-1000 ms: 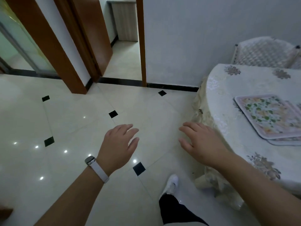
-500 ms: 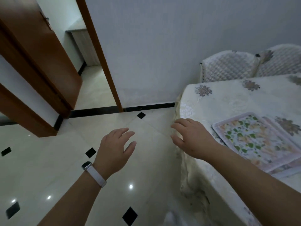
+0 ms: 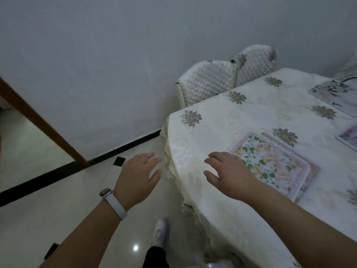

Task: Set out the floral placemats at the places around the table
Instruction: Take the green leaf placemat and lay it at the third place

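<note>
1. Plainly, both hands were empty: the right hand (image 3: pixel 229 175) hung with fingers spread and relaxed above the table's (image 3: pixel 241 117) near edge, and the left hand (image 3: pixel 138 176), likewise loose and wide, was out over the floor.
2. The pile of floral placemats (image 3: pixel 270 161) lay flat near that corner, just beside the right hand. It held at least two mats, the lower one showing along the far side.
3. A grey-blue mat (image 3: pixel 336 93) and a pink mat (image 3: pixel 349 136) lay farther along, well apart from the pile.
4. The step in hand looked to be reaching for the top mat. It would go best by sliding fingertips under one corner, peeling off only that sheet and lifting it level.
5. The mats seemed thin, rectangular and round-cornered, with a pale printed border. They were probably smooth, so they might cling together or skate.
6. The cloth was cream, embossed and loosely draped in folds, and dragging a mat could rumple it.
7. Two quilted chairs (image 3: pixel 208 82) marked likely places to square a mat to the table edge.
</note>
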Action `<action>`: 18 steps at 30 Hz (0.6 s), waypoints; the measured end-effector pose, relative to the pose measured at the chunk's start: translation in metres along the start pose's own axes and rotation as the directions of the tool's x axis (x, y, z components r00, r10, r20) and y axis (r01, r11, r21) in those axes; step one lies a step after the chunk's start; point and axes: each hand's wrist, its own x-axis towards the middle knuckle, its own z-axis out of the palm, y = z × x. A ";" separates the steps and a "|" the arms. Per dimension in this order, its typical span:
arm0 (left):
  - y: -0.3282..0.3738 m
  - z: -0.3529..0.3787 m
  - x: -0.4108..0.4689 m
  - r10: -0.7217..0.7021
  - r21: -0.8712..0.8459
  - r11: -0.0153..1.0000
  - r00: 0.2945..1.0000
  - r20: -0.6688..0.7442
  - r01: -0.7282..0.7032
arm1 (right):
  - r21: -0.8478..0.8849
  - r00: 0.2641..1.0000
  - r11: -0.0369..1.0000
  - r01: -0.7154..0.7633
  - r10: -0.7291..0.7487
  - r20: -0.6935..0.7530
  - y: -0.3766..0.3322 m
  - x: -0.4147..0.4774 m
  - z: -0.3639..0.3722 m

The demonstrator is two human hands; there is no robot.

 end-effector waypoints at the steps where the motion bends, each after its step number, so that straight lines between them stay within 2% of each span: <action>1: -0.008 0.005 0.018 0.033 -0.014 0.999 0.999 0.012 -0.033 | -0.005 0.999 0.999 -0.047 0.047 0.004 0.004 0.009 0.000; 8: -0.045 0.017 0.149 0.247 -0.164 0.959 0.966 0.081 -0.232 | 0.016 0.942 0.942 -0.334 0.335 -0.027 0.014 0.052 -0.011; 14: -0.017 0.051 0.220 0.490 -0.292 0.853 0.857 0.158 -0.433 | 0.089 0.792 0.792 -0.603 0.609 -0.050 0.016 0.034 -0.003; 18: 0.018 0.077 0.240 0.607 -0.357 0.777 0.769 0.203 -0.519 | 0.126 0.662 0.661 -0.740 0.748 -0.044 0.019 -0.002 0.010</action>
